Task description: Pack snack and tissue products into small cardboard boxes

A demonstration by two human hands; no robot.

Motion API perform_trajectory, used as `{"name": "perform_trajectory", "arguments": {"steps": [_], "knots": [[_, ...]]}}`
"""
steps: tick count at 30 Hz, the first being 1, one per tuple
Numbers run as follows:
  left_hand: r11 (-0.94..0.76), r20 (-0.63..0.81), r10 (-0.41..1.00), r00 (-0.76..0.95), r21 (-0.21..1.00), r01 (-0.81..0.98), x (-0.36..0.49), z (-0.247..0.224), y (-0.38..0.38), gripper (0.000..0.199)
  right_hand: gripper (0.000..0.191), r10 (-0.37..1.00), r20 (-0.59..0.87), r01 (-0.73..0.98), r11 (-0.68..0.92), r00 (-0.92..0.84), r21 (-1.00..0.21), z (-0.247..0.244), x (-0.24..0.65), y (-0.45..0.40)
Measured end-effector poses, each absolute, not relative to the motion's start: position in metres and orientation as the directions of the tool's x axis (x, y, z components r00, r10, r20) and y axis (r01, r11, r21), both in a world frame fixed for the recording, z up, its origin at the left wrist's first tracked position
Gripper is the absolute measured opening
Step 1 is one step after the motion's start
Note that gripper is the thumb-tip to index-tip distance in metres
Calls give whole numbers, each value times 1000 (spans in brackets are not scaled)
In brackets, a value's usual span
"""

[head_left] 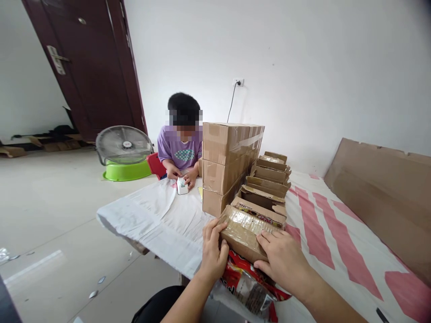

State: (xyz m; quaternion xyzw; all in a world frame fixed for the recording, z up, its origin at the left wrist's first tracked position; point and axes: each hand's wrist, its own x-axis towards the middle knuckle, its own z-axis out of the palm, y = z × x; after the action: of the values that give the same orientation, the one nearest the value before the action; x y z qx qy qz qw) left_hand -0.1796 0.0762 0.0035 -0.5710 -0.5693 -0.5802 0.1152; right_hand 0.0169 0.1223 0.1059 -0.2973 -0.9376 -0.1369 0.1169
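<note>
A long brown cardboard box (247, 229) with shiny clear tape along its top lies at the table's near edge. My left hand (214, 246) grips its left end, fingers on the top and thumb at the near side. At the right part of the same box, my right hand (283, 253) presses with fingers on top and thumb against the near side. Below the box, a red printed plastic packet (247, 280) partly shows between my forearms. Just behind stands an open cardboard box (261, 199), its flaps up.
Taped cardboard boxes (215, 168) form a tall stack left of the row of open boxes (269, 172). Across the table (144, 215) a seated person (180, 148) handles a small white object (182, 185). A cardboard sheet (380, 197) leans at right; a fan (124, 144) stands left.
</note>
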Motion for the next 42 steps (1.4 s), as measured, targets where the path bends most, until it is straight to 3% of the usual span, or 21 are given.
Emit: {"name": "perform_trajectory", "arguments": {"steps": [6,22,25,28,33,37,40,42], "knots": [[-334,788,531,-310,532,778,-180,3,75,37,43,544,272,599,775,-794,199,109,14,120],[-331,788,527,-318,535,777,-181,3,75,40,22,535,368,590,806,-760,46,112,12,118],[-337,785,517,-342,554,761,-181,0,77,48,18,585,421,629,776,-693,-44,115,27,125],[-330,785,486,-384,571,752,-180,-3,79,64,30,662,462,687,712,-590,-143,106,50,136],[-339,801,418,-429,576,744,-177,-7,84,76,50,749,434,605,661,-500,-444,65,83,147],[-386,811,349,-469,581,717,-176,-7,86,59,54,815,489,357,578,-312,-734,24,96,158],[-505,809,320,-492,585,634,-177,-7,87,39,52,944,323,250,328,-64,-911,-2,99,179],[-553,808,334,-485,584,594,-177,-8,88,33,52,972,235,192,230,4,-954,-15,98,196]]}}
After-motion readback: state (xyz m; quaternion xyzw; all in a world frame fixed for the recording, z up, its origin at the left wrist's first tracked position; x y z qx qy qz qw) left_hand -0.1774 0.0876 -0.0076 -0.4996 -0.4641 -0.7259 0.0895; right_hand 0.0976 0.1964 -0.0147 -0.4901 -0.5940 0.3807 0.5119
